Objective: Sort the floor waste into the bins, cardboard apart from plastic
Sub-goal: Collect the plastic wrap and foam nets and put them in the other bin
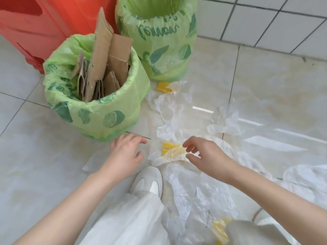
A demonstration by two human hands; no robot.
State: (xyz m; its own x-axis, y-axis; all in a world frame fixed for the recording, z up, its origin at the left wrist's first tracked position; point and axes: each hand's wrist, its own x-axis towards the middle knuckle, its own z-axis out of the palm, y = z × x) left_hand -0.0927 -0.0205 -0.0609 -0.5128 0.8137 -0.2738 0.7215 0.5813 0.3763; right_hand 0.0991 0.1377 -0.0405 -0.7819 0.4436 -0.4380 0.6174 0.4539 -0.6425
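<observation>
Two bins lined with green lime-print bags stand on the tiled floor. The nearer bin (99, 114) at left holds several upright cardboard pieces (104, 68). The farther bin (164, 41) stands behind it to the right; its inside is hidden. Clear and white plastic wrappers (169, 110) lie scattered over the floor, some with yellow print. My right hand (207, 154) hovers with fingers apart over a crumpled wrapper with a yellow patch (170, 151). My left hand (127, 152) is open just left of that wrapper, near the foot of the cardboard bin.
An orange plastic piece of furniture (44, 23) stands behind the bins. A white tiled wall (265, 20) runs along the back right. My pale shoe (148, 181) and trouser leg are below the hands. More plastic sheets (194, 200) cover the floor at lower right.
</observation>
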